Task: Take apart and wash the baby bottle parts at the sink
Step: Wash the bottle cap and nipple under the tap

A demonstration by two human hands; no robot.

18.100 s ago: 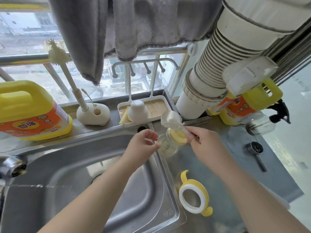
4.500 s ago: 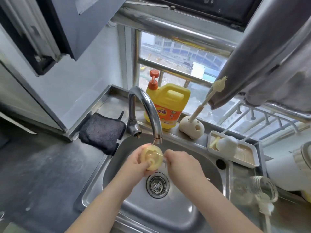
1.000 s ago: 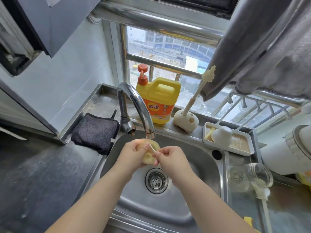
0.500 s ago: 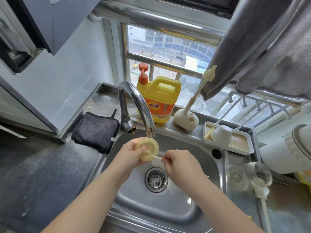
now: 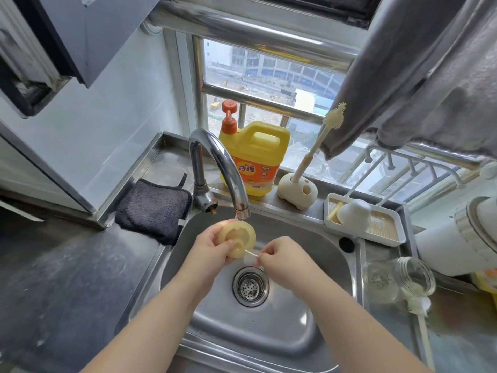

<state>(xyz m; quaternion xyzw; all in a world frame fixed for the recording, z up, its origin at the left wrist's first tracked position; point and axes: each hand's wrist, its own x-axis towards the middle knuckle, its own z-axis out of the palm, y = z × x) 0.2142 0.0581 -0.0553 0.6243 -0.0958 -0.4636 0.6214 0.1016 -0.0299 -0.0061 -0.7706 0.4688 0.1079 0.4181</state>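
The left hand [image 5: 212, 249] grips the yellow nipple part [image 5: 236, 239] by its rim, fingers curled behind it and thumb across the front, so that its hollow side faces the person directly under the faucet [image 5: 220, 168] spout; held there, any water would run straight through it. The right hand [image 5: 279, 258] pinches a thin straw-like piece [image 5: 251, 253] between thumb and fingertips, its far end meeting the lower edge of the nipple part, apparently to pull it free or work it through a small hole. Both are held over the sink [image 5: 336, 265], above the drain [image 5: 250, 286], likely so anything dropped lands in the basin. The glass bottle [image 5: 398, 278] lies on its side on the table to the right of the sink, with a bottle brush [image 5: 419, 313] by its mouth, set aside within reach. A yellow detergent jug [image 5: 255, 157] stands behind the faucet on the ledge
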